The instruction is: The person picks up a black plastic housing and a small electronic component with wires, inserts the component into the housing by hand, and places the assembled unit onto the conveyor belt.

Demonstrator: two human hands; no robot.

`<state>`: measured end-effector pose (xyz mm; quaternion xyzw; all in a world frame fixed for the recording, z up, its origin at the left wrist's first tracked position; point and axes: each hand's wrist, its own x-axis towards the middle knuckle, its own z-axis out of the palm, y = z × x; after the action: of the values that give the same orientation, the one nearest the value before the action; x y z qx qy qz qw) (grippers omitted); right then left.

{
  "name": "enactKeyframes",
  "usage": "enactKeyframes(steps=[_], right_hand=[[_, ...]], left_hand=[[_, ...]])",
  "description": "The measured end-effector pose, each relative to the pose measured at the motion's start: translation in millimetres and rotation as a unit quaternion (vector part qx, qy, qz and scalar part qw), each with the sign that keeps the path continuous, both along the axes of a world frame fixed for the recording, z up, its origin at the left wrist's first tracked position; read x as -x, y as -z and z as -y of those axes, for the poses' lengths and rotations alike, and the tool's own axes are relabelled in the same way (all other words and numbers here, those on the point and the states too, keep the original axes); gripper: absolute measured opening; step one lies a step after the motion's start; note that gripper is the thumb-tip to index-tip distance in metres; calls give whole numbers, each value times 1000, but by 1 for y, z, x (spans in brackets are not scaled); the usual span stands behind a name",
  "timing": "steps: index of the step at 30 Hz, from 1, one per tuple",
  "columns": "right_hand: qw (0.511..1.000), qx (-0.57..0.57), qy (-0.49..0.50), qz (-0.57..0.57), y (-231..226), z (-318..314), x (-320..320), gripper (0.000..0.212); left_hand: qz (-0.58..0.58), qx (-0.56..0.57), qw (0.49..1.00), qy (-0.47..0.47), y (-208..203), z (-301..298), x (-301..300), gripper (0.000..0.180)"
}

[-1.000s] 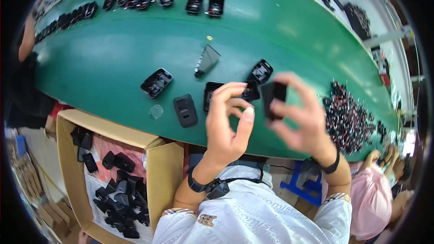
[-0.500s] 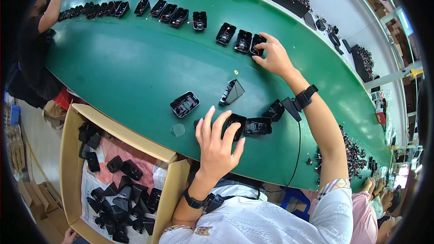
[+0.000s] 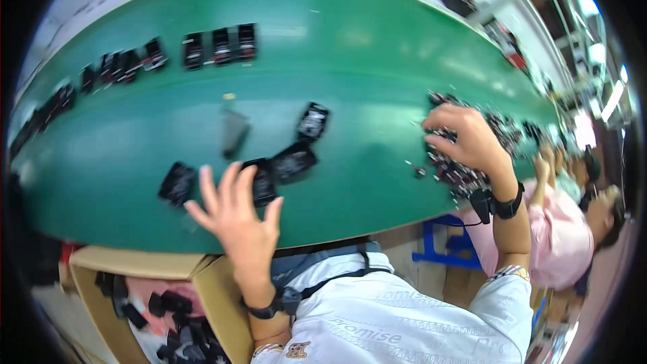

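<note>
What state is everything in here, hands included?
Left hand: open, fingers spread beside a black case.
Right hand: fingers bent at the parts heap; grip unclear.
Parts heap: loose, scattered at its edge.
Cardboard box: open, black pieces inside.
Three far cases: side by side.

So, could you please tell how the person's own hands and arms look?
The left hand and right hand are ungloved. Each wrist wears a black strap with a small black device. The short white sleeves end in checked trim.
</note>
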<state>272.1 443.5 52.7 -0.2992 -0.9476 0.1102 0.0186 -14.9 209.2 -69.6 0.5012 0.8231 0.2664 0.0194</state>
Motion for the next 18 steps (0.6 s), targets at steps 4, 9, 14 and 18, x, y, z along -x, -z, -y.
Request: enactKeyframes(steps=[4,9,14,18], right_hand=[[995,2,97,-1,15,55,-69,9],[979,-83,156,-101,53,92,-71,21],[977,-85,188,-55,85,87,-49,23],[970,-60,194,-137,106,88,-49,15]], left_hand=[[1,-49,999,-6,-8,7,-15,64],[23,-89,995,50,-16,7,-35,65],[169,-122,963,170,-6,-1,-60,64],[232,-122,942,208,9,-11,-82,62]])
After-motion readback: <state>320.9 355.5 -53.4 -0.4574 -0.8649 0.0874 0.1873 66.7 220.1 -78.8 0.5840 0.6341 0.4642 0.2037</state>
